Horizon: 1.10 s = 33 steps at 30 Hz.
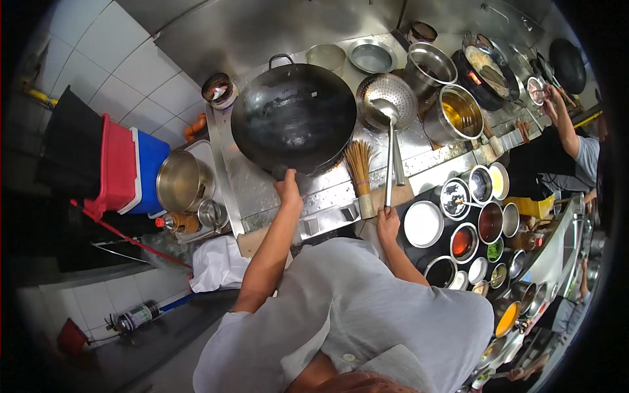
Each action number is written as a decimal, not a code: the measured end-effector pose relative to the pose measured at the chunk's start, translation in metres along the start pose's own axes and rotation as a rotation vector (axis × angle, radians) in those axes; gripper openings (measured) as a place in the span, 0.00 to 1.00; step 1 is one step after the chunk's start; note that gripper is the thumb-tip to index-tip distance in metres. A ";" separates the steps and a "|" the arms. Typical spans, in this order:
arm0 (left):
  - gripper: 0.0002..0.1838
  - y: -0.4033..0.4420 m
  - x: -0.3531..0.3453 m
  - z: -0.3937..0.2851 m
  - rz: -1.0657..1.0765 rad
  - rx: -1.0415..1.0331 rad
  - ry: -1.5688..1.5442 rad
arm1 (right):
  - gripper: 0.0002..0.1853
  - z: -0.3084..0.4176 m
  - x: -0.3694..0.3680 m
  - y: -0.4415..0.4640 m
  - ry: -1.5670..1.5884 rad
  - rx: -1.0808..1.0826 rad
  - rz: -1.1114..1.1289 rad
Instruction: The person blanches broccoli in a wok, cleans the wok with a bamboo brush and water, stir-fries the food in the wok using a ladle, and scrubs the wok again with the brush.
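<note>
My left hand (288, 188) is closed round the near handle of a large black wok (291, 114), which sits on the steel stove top. The wok holds little besides a small pale scrap and a wet sheen. Between its fingers my right hand (388, 224) grips the long metal handle of a ladle (390, 170). The ladle's head lies over a perforated skimmer (407, 105), whose shorter handle runs alongside. A straw wok brush (359, 164) stands between the wok and the ladle.
Right of me are several seasoning bowls, including a white one (423, 224). A pot of yellow oil (453, 114) and a steel pot (430, 65) stand behind. Left are a blue cooler (149, 173) and a steel bowl (180, 182). A co-worker's arm (565, 121) reaches in at right.
</note>
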<state>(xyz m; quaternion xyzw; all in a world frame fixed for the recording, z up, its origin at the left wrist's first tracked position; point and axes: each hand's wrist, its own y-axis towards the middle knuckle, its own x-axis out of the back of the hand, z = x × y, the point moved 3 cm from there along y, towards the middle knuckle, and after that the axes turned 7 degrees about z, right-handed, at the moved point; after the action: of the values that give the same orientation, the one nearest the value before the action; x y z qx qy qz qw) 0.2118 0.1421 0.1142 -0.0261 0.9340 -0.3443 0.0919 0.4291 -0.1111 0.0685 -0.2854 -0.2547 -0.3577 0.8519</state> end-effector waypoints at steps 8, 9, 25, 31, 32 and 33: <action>0.16 -0.018 -0.008 -0.006 0.114 0.079 -0.144 | 0.11 0.122 0.033 0.201 0.312 0.264 0.052; 0.16 -0.018 -0.009 -0.006 0.102 0.076 -0.158 | 0.09 0.151 0.044 0.231 0.262 0.300 0.066; 0.18 -0.032 -0.011 -0.015 0.052 -0.023 -0.092 | 0.07 0.238 0.089 0.357 1.712 -0.433 1.042; 0.19 -0.003 -0.011 0.005 0.173 -0.041 -0.196 | 0.14 0.274 0.161 0.184 1.660 -0.364 1.100; 0.19 -0.002 -0.012 0.007 0.187 -0.010 -0.198 | 0.16 0.275 0.169 0.161 1.649 -0.347 1.102; 0.17 -0.008 -0.018 0.003 0.124 -0.066 -0.254 | 0.19 0.277 0.176 0.131 1.704 -0.352 1.116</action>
<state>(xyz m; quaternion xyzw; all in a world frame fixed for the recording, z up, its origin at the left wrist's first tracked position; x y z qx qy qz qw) 0.2297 0.1358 0.1198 -0.0147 0.9254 -0.3011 0.2295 0.5725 0.0687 0.3369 -0.1355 0.6578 -0.0273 0.7404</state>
